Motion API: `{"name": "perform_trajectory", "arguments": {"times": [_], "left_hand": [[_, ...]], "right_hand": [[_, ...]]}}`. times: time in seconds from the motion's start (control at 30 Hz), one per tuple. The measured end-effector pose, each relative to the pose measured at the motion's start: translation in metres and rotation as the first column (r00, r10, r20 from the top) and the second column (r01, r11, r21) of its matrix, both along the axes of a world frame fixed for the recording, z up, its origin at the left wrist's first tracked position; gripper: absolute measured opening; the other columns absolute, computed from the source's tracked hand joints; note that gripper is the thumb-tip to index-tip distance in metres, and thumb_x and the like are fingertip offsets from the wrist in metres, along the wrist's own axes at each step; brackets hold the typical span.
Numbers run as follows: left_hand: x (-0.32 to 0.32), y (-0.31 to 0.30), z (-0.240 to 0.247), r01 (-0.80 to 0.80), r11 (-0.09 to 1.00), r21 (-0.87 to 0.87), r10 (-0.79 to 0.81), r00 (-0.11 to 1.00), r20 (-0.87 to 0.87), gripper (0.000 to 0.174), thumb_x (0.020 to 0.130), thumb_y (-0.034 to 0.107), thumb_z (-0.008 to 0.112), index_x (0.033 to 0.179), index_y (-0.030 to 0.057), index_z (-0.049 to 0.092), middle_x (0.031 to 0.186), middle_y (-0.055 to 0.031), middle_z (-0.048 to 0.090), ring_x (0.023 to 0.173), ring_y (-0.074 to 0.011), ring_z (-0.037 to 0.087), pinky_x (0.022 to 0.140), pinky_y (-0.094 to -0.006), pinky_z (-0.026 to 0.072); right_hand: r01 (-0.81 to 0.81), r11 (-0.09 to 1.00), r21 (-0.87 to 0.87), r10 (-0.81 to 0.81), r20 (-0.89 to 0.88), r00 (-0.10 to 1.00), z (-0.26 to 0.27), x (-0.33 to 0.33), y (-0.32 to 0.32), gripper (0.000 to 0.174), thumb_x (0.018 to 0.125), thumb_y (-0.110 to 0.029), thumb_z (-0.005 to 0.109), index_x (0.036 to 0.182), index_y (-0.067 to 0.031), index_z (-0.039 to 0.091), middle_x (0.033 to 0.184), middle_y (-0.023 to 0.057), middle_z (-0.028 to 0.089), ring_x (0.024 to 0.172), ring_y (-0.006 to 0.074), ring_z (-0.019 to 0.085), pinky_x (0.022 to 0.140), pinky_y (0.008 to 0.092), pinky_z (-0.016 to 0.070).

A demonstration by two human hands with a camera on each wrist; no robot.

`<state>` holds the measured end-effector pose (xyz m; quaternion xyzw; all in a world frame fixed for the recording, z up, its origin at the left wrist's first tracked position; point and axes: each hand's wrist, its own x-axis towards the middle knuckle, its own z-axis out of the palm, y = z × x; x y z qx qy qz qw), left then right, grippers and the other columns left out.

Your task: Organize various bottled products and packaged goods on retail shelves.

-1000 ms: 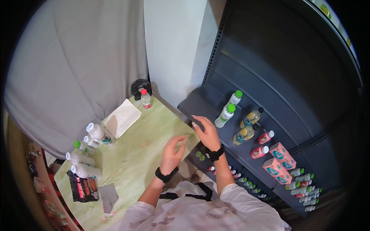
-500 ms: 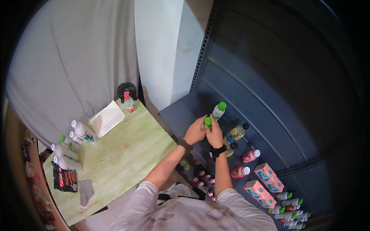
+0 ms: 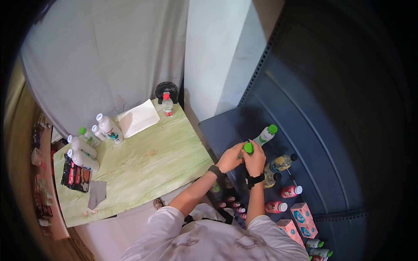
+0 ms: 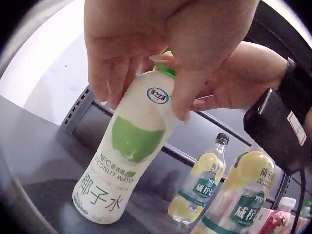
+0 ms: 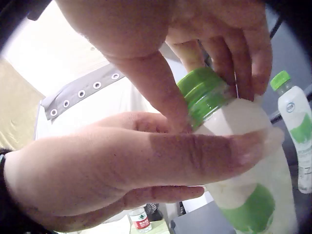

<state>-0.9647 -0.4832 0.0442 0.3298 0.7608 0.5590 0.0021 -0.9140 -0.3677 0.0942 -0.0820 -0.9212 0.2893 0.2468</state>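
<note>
The left hand grips the bottle below the right hand, which pinches its green cap, base towards the shelf.

backdrop: grey curtain; wall: pale; table: green marbled top; shelf: dark, slotted upright; floor: light; light: dimmer over shelf

The head view hides most of the held bottle and part of one pink box.
</note>
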Motion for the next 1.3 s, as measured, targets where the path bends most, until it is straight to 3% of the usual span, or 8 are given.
{"name": "perform_trajectory", "arguments": {"times": [0.13,0.4,0.53,0.77,0.93,1.13,1.3], "left_hand": [[0.005,-0.042,0.015,-0.046,0.999,0.024,0.044,0.995,0.090,0.058,0.073,0.008,0.069,0.127,0.0002,0.049,0.115,-0.0224,0.061,0.104,-0.0403,0.060,0.087,-0.0441,0.0501],[0.002,-0.190,0.029,-0.292,0.955,-0.050,0.289,0.956,-0.049,0.055,0.071,0.013,0.070,0.124,0.0016,0.057,0.112,-0.0227,0.064,0.102,-0.0382,0.062,0.086,-0.0420,0.0511],[0.010,-0.281,0.028,-0.423,0.901,-0.100,0.420,0.906,-0.051,0.053,0.073,0.017,0.070,0.123,0.0029,0.059,0.109,-0.0225,0.065,0.100,-0.0384,0.063,0.084,-0.0427,0.0514],[0.024,-0.428,0.016,-0.718,0.646,-0.259,0.739,0.673,-0.023,0.050,0.075,0.022,0.070,0.120,0.0018,0.059,0.095,-0.0224,0.067,0.087,-0.0391,0.065,0.073,-0.0454,0.0524],[0.028,-0.518,-0.011,-0.809,0.420,-0.412,0.892,0.451,0.024,0.050,0.076,0.024,0.071,0.118,-0.0010,0.059,0.083,-0.0212,0.069,0.076,-0.0370,0.067,0.068,-0.0449,0.0529],[0.018,-0.599,-0.057,-0.861,0.421,-0.285,0.903,0.368,0.220,0.061,0.084,0.026,0.066,0.133,-0.0042,0.046,0.087,-0.0192,0.070,0.077,-0.0342,0.069,0.070,-0.0420,0.0539],[0.010,-0.624,-0.095,-0.899,0.419,-0.132,0.874,0.359,0.328,0.069,0.087,0.027,0.063,0.141,-0.0048,0.035,0.104,-0.0281,0.065,0.094,-0.0381,0.066,0.080,-0.0429,0.0517]], "right_hand": [[-0.070,0.997,0.040,0.071,-0.025,0.997,0.009,-0.003,-0.036,0.044,0.073,-0.014,0.074,0.116,-0.0068,0.063,0.101,0.0146,0.064,0.095,0.0352,0.062,0.081,0.0414,0.0499],[-0.318,0.946,-0.066,0.317,-0.024,0.948,0.015,-0.025,-0.166,0.042,0.074,-0.018,0.075,0.113,-0.0062,0.064,0.097,0.0140,0.064,0.090,0.0351,0.063,0.076,0.0393,0.0498],[-0.496,0.867,-0.052,0.493,-0.056,0.868,0.005,-0.040,-0.253,0.044,0.074,-0.016,0.075,0.114,-0.0033,0.062,0.100,0.0161,0.063,0.092,0.0365,0.062,0.078,0.0398,0.0499],[-0.702,0.706,-0.092,0.705,-0.003,0.709,-0.011,-0.069,-0.415,0.045,0.075,-0.015,0.074,0.117,-0.0035,0.061,0.104,0.0170,0.063,0.093,0.0373,0.062,0.079,0.0419,0.0507],[-0.815,0.577,-0.062,0.815,-0.031,0.579,-0.030,-0.096,-0.522,0.048,0.077,-0.020,0.073,0.120,-0.0037,0.057,0.103,0.0170,0.061,0.094,0.0380,0.061,0.078,0.0444,0.0504],[-0.857,0.510,-0.079,0.860,0.077,0.505,-0.057,-0.123,-0.623,0.048,0.077,-0.018,0.073,0.120,-0.0030,0.058,0.106,0.0172,0.062,0.097,0.0367,0.061,0.084,0.0437,0.0496],[-0.879,0.470,-0.084,0.881,0.104,0.461,-0.082,-0.143,-0.672,0.048,0.076,-0.015,0.071,0.121,-0.0029,0.058,0.109,0.0185,0.061,0.100,0.0369,0.060,0.086,0.0436,0.0492]]}}
